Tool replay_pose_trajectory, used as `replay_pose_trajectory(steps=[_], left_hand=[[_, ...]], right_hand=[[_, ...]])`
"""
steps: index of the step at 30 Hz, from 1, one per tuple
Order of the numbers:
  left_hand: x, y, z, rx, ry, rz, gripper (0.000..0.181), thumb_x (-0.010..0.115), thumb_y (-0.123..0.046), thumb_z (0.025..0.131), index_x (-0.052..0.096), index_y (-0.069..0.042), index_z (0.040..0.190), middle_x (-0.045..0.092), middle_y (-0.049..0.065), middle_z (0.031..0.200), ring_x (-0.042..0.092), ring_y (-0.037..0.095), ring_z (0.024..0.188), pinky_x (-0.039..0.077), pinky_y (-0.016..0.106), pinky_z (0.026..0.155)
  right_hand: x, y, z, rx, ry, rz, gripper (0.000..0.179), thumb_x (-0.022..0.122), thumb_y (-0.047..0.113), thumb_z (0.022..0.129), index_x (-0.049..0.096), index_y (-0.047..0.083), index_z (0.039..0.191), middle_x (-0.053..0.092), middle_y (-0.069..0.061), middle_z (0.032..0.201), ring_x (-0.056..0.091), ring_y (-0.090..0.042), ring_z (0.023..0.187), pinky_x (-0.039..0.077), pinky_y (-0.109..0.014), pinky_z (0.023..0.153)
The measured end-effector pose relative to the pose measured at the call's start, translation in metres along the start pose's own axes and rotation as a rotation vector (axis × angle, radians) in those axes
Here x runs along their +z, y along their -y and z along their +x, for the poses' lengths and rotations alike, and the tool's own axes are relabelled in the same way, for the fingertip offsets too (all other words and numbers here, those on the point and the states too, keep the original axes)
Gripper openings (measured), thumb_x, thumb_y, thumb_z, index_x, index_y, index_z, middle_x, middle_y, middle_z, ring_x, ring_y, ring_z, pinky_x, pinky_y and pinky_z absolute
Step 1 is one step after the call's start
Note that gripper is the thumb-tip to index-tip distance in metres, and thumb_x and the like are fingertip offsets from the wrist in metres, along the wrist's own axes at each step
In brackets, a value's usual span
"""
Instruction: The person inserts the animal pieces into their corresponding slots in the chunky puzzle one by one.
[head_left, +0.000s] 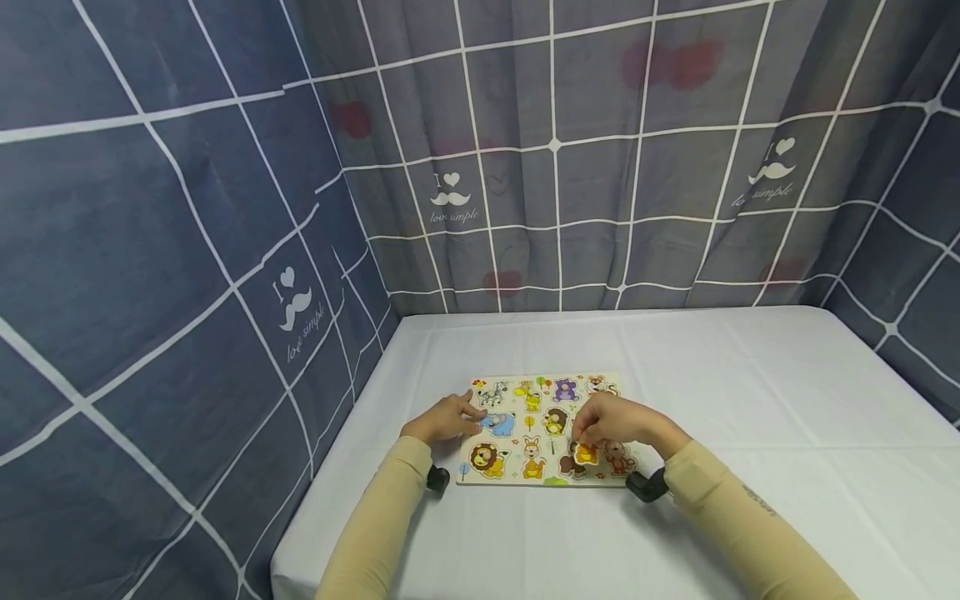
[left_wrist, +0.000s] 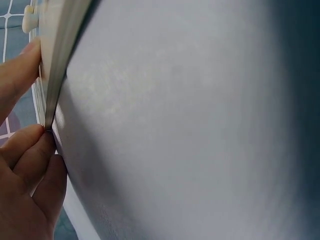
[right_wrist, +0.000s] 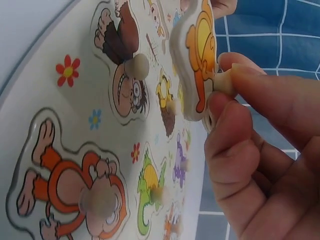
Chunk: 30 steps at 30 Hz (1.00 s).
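Note:
In the head view, a wooden animal puzzle board (head_left: 510,402) lies on the table. My left hand (head_left: 450,418) holds its left edge. The left wrist view shows the thumb over the board's face and fingertips against its side (left_wrist: 60,75). My right hand (head_left: 611,419) pinches the small wooden knob (right_wrist: 223,82) of an orange animal puzzle piece (right_wrist: 204,45) between thumb and fingers. That piece is tilted on its side, raised above the board, and partly covers the brown ape piece (head_left: 573,468) in the head view. A monkey piece (right_wrist: 65,180) and a crocodile piece (right_wrist: 147,185) lie near it.
Other knobbed pieces sit on the board, such as a lion (head_left: 487,460), a kangaroo (head_left: 532,458) and an elephant (head_left: 498,424). A white cloth covers the table (head_left: 750,400). Dark checked curtains (head_left: 510,192) hang behind and on both sides.

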<state>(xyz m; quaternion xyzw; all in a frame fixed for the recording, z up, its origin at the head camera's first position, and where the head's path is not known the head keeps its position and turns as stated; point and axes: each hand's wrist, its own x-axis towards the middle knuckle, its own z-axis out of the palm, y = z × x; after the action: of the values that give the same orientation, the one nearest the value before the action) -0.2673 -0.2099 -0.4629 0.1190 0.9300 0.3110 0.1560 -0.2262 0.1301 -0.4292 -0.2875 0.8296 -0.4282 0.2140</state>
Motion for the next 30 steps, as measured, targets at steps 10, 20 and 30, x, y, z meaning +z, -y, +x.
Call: replay_pose_trajectory(steps=[10, 20, 30], left_hand=[[-0.002, -0.001, 0.001, -0.001, 0.005, 0.009, 0.038, 0.076, -0.019, 0.088, 0.069, -0.016, 0.126, 0.026, 0.012, 0.165, 0.018, 0.04, 0.154, 0.017, 0.056, 0.125], [-0.001, 0.0, 0.0, -0.005, 0.013, 0.007, 0.037, 0.075, -0.02, 0.089, 0.07, -0.017, 0.126, 0.025, 0.012, 0.165, 0.017, 0.04, 0.154, 0.016, 0.056, 0.125], [-0.001, -0.001, 0.003, -0.037, 0.012, 0.037, 0.036, 0.075, -0.023, 0.089, 0.07, -0.02, 0.125, 0.026, 0.01, 0.165, 0.017, 0.039, 0.155, 0.016, 0.056, 0.126]], right_hand=[[0.008, 0.003, 0.013, 0.0, 0.018, -0.003, 0.011, 0.062, -0.007, 0.087, 0.073, -0.004, 0.088, 0.065, -0.002, 0.071, 0.053, -0.01, 0.063, 0.049, -0.028, 0.061], [0.014, 0.001, 0.022, 0.016, 0.038, -0.033, 0.011, 0.062, -0.005, 0.089, 0.073, -0.003, 0.088, 0.059, 0.002, 0.067, 0.048, -0.009, 0.061, 0.042, -0.021, 0.058], [0.021, 0.002, 0.032, -0.01, 0.042, -0.044, 0.015, 0.061, -0.005, 0.089, 0.076, -0.002, 0.093, 0.067, -0.004, 0.069, 0.053, -0.013, 0.061, 0.046, -0.026, 0.06]])
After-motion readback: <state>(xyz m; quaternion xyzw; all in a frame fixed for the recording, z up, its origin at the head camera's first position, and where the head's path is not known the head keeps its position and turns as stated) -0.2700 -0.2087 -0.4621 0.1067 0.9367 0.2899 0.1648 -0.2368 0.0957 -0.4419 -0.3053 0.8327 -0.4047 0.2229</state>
